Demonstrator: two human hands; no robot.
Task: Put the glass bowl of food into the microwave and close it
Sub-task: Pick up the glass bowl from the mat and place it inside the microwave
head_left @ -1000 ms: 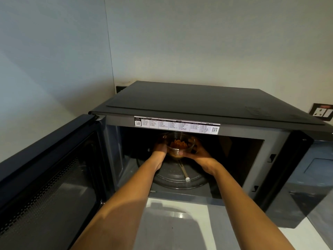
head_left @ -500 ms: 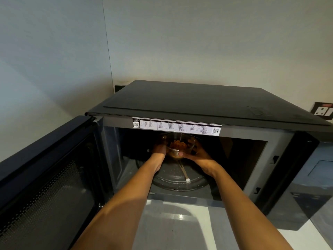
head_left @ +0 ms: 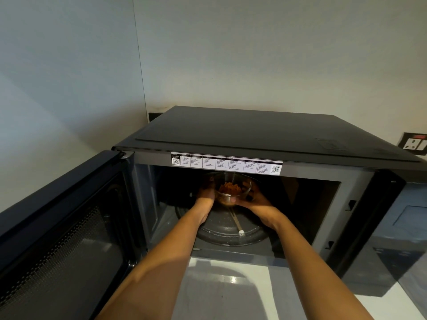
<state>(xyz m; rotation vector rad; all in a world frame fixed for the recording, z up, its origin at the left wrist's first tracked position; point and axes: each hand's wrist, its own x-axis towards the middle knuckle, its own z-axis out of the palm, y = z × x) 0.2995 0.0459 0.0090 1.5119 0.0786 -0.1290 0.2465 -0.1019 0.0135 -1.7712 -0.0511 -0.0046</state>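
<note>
A dark microwave [head_left: 265, 135] stands in the corner with its door [head_left: 60, 227] swung wide open to the left. Inside the cavity, a small glass bowl [head_left: 233, 187] of orange-brown food sits between both hands, over the middle of the glass turntable [head_left: 231, 234]. My left hand [head_left: 205, 195] grips the bowl's left side. On the right, my right hand [head_left: 254, 200] cups it with the thumb under the front. Whether the bowl touches the turntable is hidden in the dark cavity.
A white label [head_left: 226, 163] runs along the cavity's top edge. The microwave's control panel [head_left: 406, 218] is at the right. A wall socket [head_left: 414, 144] sits on the back wall at right. The white countertop [head_left: 226, 292] lies below my arms.
The view has shifted slightly. Both hands stay on the bowl inside the cavity, holding about the same place.
</note>
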